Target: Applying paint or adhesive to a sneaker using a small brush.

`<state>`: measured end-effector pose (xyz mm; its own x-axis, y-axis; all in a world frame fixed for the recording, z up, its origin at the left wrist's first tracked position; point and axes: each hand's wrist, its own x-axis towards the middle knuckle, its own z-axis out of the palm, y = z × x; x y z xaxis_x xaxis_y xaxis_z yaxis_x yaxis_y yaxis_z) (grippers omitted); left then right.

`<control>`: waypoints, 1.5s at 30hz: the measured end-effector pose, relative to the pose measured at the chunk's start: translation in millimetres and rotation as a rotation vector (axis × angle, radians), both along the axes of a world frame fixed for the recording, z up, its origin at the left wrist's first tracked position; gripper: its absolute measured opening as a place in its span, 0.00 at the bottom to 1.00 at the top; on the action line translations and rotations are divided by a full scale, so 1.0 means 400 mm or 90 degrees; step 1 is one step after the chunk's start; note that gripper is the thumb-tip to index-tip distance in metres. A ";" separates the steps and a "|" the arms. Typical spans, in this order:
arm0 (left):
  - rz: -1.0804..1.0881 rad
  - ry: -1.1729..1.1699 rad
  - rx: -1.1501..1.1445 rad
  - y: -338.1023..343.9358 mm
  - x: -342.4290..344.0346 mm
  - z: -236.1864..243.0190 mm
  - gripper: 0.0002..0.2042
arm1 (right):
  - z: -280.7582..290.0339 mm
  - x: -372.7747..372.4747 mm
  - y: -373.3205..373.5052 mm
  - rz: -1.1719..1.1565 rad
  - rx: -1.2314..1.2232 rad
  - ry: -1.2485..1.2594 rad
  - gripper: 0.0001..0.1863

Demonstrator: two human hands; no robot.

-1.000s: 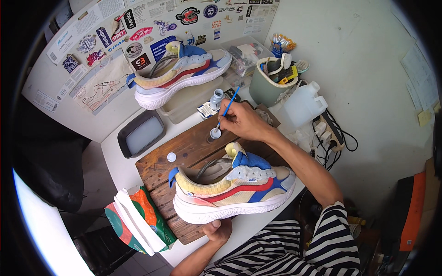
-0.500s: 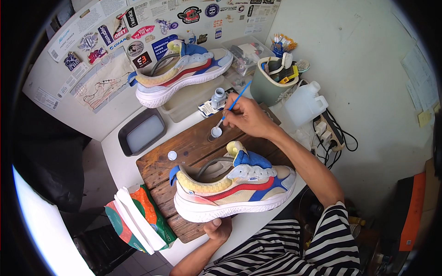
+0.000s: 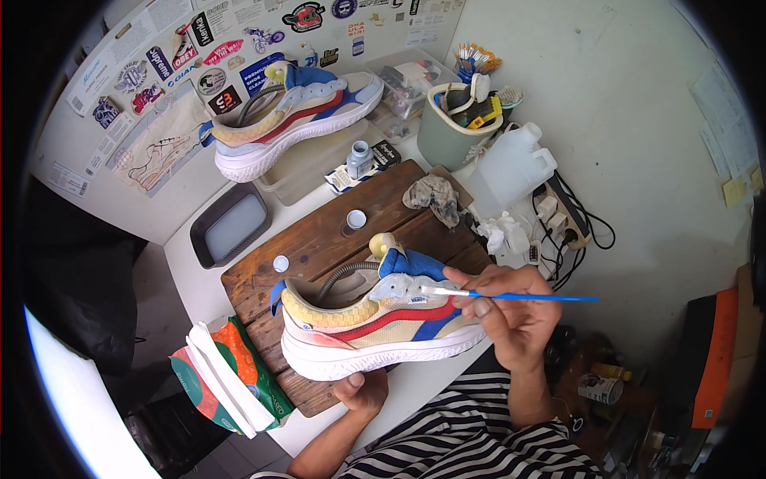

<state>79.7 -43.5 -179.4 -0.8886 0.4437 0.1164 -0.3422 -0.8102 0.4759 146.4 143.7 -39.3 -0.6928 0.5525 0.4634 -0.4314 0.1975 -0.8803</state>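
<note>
Left hand (image 3: pixel 363 393) clasps shoe (image 3: pixel 381 323) from below, likely for steadiness; right hand (image 3: pixel 523 323) pinches brush (image 3: pixel 507 296) by eyelet panel (image 3: pixel 392 287)

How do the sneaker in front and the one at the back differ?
The near cream, blue and red fabric sneaker is held from beneath by the left hand; the far cream, blue and red sneaker sits on a translucent plastic bin. The near one's heel patch is pinkish; the far one's is pale blue. Both point toes right, with white soles and grey ribbed tubes inside.
</note>
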 end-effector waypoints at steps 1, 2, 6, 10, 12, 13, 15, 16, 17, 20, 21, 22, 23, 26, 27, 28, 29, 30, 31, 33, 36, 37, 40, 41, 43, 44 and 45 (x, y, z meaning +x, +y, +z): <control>0.011 -0.008 -0.007 0.008 0.000 0.009 0.39 | -0.011 0.003 -0.003 -0.013 0.027 -0.002 0.10; 0.023 -0.016 -0.013 0.011 0.000 0.014 0.39 | -0.012 -0.002 -0.007 -0.015 0.025 -0.001 0.10; 0.012 -0.005 -0.004 -0.001 0.000 -0.001 0.40 | -0.003 -0.030 -0.024 -0.122 0.269 0.002 0.10; 0.011 -0.038 -0.053 0.006 -0.001 0.020 0.41 | 0.007 -0.026 -0.037 -0.153 0.378 -0.028 0.08; 0.012 -0.032 -0.045 0.005 0.000 0.020 0.41 | 0.009 -0.024 -0.039 -0.159 0.393 -0.045 0.10; 0.012 -0.020 -0.036 0.005 -0.001 0.018 0.41 | 0.011 -0.027 -0.040 -0.159 0.399 -0.051 0.10; 0.010 -0.008 -0.025 0.007 -0.003 0.021 0.41 | 0.012 -0.031 -0.038 -0.159 0.405 -0.057 0.10; 0.020 -0.018 -0.040 0.011 -0.002 0.026 0.41 | 0.010 -0.033 -0.036 -0.158 0.407 -0.060 0.09; 0.030 -0.029 -0.054 0.013 -0.001 0.029 0.41 | 0.007 -0.034 -0.035 -0.157 0.408 -0.062 0.09; 0.037 -0.036 -0.055 0.012 0.000 0.025 0.40 | 0.000 -0.036 -0.030 -0.161 0.408 -0.069 0.09; 0.038 -0.036 -0.056 0.010 0.002 0.018 0.40 | 0.000 -0.035 -0.028 -0.160 0.407 -0.069 0.09; 0.042 -0.033 -0.054 0.009 0.003 0.009 0.40 | 0.001 -0.033 -0.026 -0.159 0.401 -0.068 0.08; 0.045 -0.030 -0.052 0.008 0.003 0.006 0.40 | 0.002 -0.031 -0.025 -0.158 0.395 -0.067 0.08; 0.030 -0.040 -0.068 0.006 0.001 0.023 0.40 | 0.003 -0.037 -0.031 -0.153 0.392 -0.061 0.08; 0.028 -0.041 -0.069 0.006 0.000 0.022 0.40 | 0.002 -0.037 -0.030 -0.155 0.391 -0.062 0.08; 0.018 -0.031 -0.052 0.006 -0.003 0.022 0.40 | 0.000 -0.040 -0.028 -0.152 0.395 -0.061 0.08; 0.009 -0.021 -0.035 0.006 -0.005 0.022 0.40 | 0.000 -0.041 -0.027 -0.150 0.398 -0.061 0.08; 0.009 -0.021 -0.035 0.006 -0.006 0.022 0.40 | 0.000 -0.041 -0.027 -0.150 0.398 -0.061 0.08; 0.012 -0.022 -0.039 0.008 -0.004 0.024 0.40 | 0.001 -0.039 -0.025 -0.158 0.398 -0.061 0.08; 0.015 -0.024 -0.043 0.008 0.000 0.021 0.39 | 0.002 -0.038 -0.025 -0.166 0.397 -0.061 0.07; 0.024 -0.039 -0.062 0.003 0.001 0.017 0.40 | 0.007 -0.042 -0.031 -0.155 0.395 -0.051 0.07; 0.022 -0.036 -0.061 0.006 -0.001 0.026 0.40 | 0.006 -0.045 -0.029 -0.153 0.393 -0.053 0.07; 0.021 -0.022 -0.047 0.011 -0.003 0.029 0.40 | 0.003 -0.043 -0.026 -0.158 0.388 -0.053 0.07; 0.022 -0.011 -0.036 0.011 -0.002 0.028 0.40 | 0.003 -0.040 -0.026 -0.165 0.385 -0.051 0.08; 0.022 -0.018 -0.049 0.009 -0.003 0.021 0.40 | 0.005 -0.044 -0.031 -0.158 0.389 -0.047 0.08; 0.022 -0.024 -0.061 0.008 -0.004 0.020 0.40 | 0.006 -0.045 -0.034 -0.152 0.393 -0.042 0.08; 0.020 -0.025 -0.061 0.008 -0.003 0.021 0.40 | 0.008 -0.046 -0.035 -0.154 0.394 -0.043 0.08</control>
